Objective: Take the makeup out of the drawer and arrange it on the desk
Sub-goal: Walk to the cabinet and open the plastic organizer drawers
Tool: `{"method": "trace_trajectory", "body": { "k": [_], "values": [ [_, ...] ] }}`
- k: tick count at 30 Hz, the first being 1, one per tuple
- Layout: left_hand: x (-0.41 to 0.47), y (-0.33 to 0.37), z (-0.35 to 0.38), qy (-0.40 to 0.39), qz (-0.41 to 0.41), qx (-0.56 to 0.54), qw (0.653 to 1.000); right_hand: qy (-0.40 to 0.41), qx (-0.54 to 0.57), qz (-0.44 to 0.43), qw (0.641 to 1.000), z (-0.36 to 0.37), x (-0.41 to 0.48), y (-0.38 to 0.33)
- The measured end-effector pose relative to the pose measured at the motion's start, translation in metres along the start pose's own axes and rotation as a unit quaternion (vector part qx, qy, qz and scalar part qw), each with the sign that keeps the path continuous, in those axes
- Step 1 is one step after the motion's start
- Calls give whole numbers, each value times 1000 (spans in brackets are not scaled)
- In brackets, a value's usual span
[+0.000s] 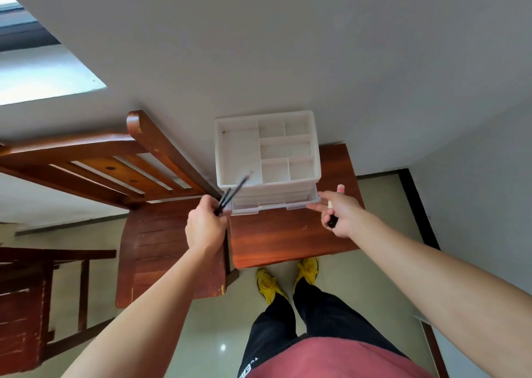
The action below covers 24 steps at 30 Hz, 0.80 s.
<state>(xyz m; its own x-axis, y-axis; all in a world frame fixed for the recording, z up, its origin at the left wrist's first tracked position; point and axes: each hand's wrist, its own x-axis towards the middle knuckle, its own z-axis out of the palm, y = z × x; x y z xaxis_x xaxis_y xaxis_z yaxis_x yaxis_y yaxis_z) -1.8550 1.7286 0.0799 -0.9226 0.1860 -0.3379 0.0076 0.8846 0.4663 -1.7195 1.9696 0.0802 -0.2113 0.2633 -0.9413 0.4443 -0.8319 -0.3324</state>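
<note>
A white plastic organizer (267,147) with several empty top compartments stands on a small reddish wooden desk (288,236) against the wall. Its clear lower drawer (273,202) is pulled out a little. My left hand (204,225) grips two thin black makeup brushes (231,194) that point up toward the organizer's front left corner. My right hand (341,212) holds a small black item (333,221) with a pale tip, and its index finger touches the drawer's right front corner.
A wooden chair (161,242) stands just left of the desk, its slatted back to the far left. Another dark wooden piece (26,291) sits at the lower left. My legs and yellow shoes (288,276) are below the desk's front edge.
</note>
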Motion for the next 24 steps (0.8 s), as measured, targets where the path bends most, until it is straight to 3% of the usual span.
{"method": "trace_trajectory", "body": {
  "k": [3,6,17,21,24],
  "values": [
    [9,12,-1,-11,-114,-186,976,0,24,6,1000,2,5,-5],
    [20,21,-3,-69,-157,-251,953,-16,55,7,998,5,5,-9],
    [40,39,-5,-117,-156,-296,935,9,59,-26,998,27,-2,-23],
    [30,23,-6,-75,-110,-222,966,86,-107,-82,987,23,-1,-5],
    [11,8,-15,-60,-85,-181,978,75,-260,-130,954,17,2,21]
  ]
}}
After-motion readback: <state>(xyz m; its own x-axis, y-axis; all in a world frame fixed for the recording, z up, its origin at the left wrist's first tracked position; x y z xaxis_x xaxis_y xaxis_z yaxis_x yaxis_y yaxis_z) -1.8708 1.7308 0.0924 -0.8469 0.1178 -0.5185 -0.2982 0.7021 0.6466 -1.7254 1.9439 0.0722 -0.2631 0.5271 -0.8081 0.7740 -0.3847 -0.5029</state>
